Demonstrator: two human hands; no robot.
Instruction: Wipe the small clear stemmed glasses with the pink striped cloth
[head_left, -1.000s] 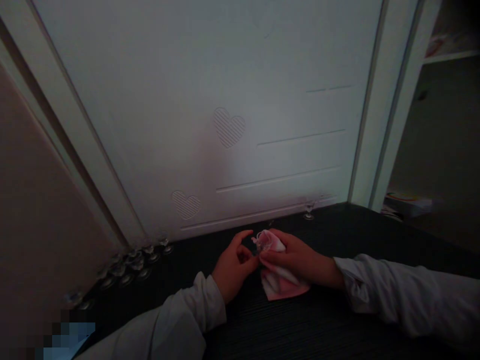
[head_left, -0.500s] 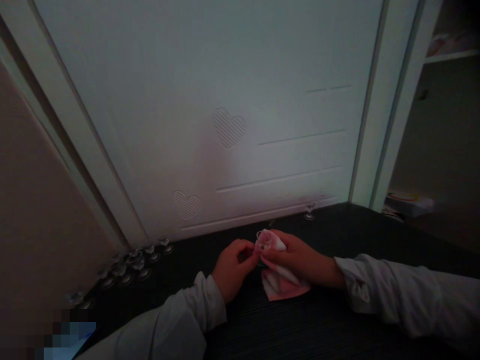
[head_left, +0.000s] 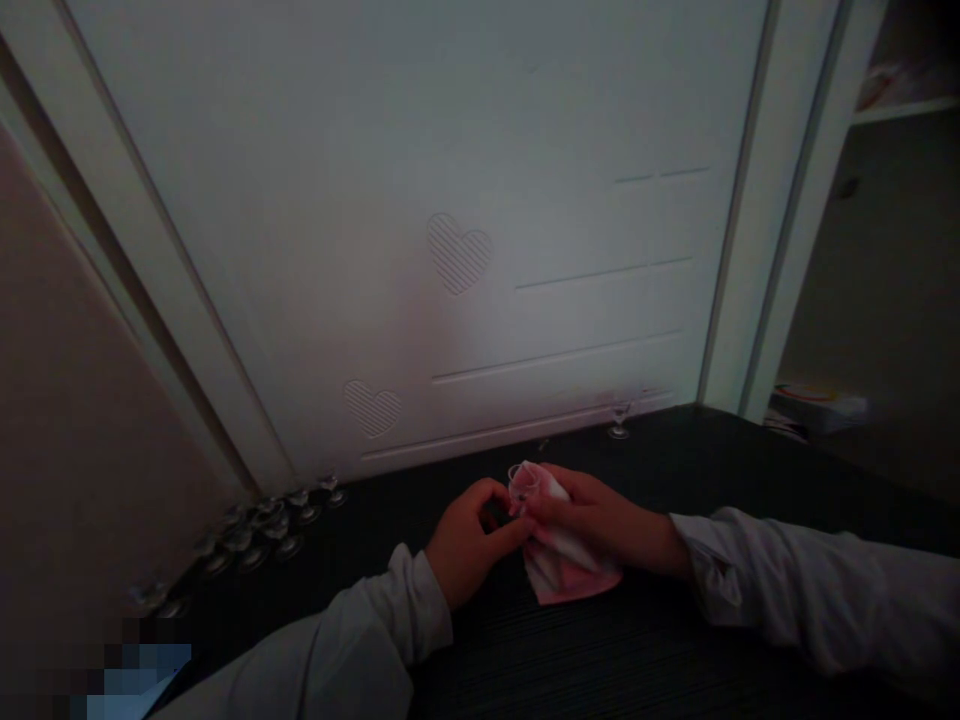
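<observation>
Over the dark tabletop, a small clear stemmed glass (head_left: 523,482) is between my two hands, its rim tilted up and its lower part hidden by fingers. My left hand (head_left: 469,540) is closed, thumb and fingers pinching the glass from the left. From the right, my right hand (head_left: 611,520) grips a pink and white cloth (head_left: 574,582) bunched against the glass. The lower corner of the cloth hangs down beneath the fingers.
Several small stemmed glasses (head_left: 274,528) stand grouped at the table's left edge. Another glass (head_left: 619,420) stands at the back right against the white panel (head_left: 555,330) with carved hearts. Papers (head_left: 821,408) lie on a shelf at right.
My left thumb has shifted right, against the glass and cloth. The glass has turned a little, showing more of its rim. My right hand keeps its hold on the cloth.
</observation>
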